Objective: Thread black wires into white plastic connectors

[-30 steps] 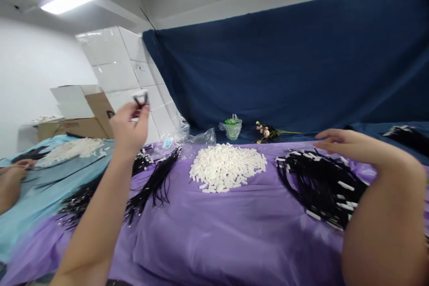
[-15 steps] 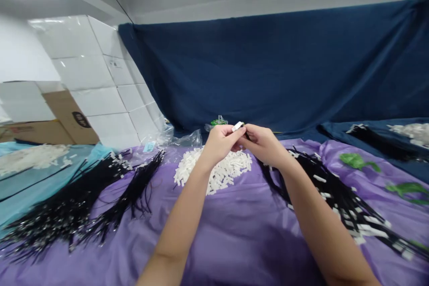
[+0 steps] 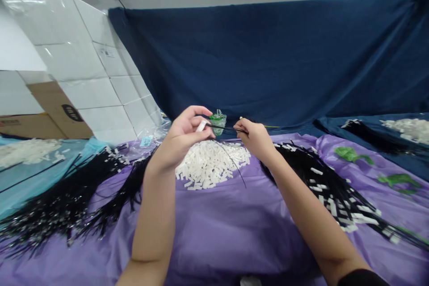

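Note:
My left hand (image 3: 184, 136) is closed on a small white plastic piece (image 3: 201, 126), held between the thumb and lower fingers, with the index finger raised. A thin black cable (image 3: 221, 127) runs from that piece across to my right hand (image 3: 253, 136), which pinches it. One thin dark strand (image 3: 236, 167) dangles below the cable. Beneath both hands lies a heap of small white plastic pieces (image 3: 209, 167) on the purple cloth (image 3: 221, 223). To the right of my right hand spreads a bundle of black cables (image 3: 301, 165) with white pieces among their ends.
More black cable bundles (image 3: 67, 196) lie at the left. A clear bag with green inside (image 3: 218, 123) stands behind the heap. White boxes (image 3: 94, 80) are stacked at the back left, and a dark blue curtain (image 3: 268, 62) hangs behind. Green strips (image 3: 351, 154) rest at the right.
My hands, together before, have moved apart, the left one to the left with the white piece. The black cable now stretches between them. The view has shifted slightly.

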### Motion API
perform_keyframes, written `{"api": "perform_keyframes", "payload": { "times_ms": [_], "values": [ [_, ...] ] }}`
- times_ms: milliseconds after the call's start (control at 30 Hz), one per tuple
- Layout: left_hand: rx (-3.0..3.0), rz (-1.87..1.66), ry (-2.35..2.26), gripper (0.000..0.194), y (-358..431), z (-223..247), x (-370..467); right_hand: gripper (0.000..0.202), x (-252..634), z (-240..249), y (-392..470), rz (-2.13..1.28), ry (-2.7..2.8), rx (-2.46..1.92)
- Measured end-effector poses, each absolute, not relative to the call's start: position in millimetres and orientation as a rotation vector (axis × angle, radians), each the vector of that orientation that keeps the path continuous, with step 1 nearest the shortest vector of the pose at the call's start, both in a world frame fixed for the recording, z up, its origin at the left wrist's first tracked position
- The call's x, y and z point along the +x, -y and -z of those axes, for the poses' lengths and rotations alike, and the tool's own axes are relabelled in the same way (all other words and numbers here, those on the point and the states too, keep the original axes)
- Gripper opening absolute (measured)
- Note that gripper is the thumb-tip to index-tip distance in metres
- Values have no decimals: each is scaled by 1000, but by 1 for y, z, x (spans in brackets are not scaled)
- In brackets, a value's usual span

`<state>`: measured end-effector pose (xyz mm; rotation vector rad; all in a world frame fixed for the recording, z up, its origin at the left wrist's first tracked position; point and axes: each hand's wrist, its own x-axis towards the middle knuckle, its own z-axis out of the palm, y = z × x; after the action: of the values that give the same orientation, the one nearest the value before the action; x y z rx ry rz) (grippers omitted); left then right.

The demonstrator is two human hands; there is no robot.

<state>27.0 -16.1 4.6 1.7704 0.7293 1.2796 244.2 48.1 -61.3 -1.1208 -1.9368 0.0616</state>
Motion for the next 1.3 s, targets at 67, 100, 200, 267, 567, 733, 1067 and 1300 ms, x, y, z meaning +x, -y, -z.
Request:
{"api": "perform_keyframes", "payload": {
  "times_ms": [67, 100, 200, 267, 567, 733, 1067, 1300],
  "values": [
    [1751, -1240, -663, 31, 24, -10, 11, 11, 255, 70, -65, -40, 2035, -1196],
    [1762, -1210, -652, 21, 27, -12, 4, 11, 260, 75, -74, -27, 2072, -1247],
    [1688, -1203, -619, 4, 32, -15, -11, 18, 268, 97, -98, -3, 2151, -1417],
    [1612, -1238, -640, 5, 33, -16, -13, 26, 267, 114, -110, -23, 2224, -1497],
    [1517, -1189, -766, 16, 28, -19, 5, 35, 213, 183, -111, 96, 2433, -1604],
    [1504, -1149, -775, 14, 21, -17, 11, 34, 207, 189, -110, 119, 2411, -1656],
    [1383, -1126, -722, 17, 4, -9, 13, 33, 226, 178, -118, -228, 2141, -1554],
    [1303, -1055, -689, 8, -5, -6, 16, 27, 248, 130, -110, -419, 1890, -1168]
  ]
}}
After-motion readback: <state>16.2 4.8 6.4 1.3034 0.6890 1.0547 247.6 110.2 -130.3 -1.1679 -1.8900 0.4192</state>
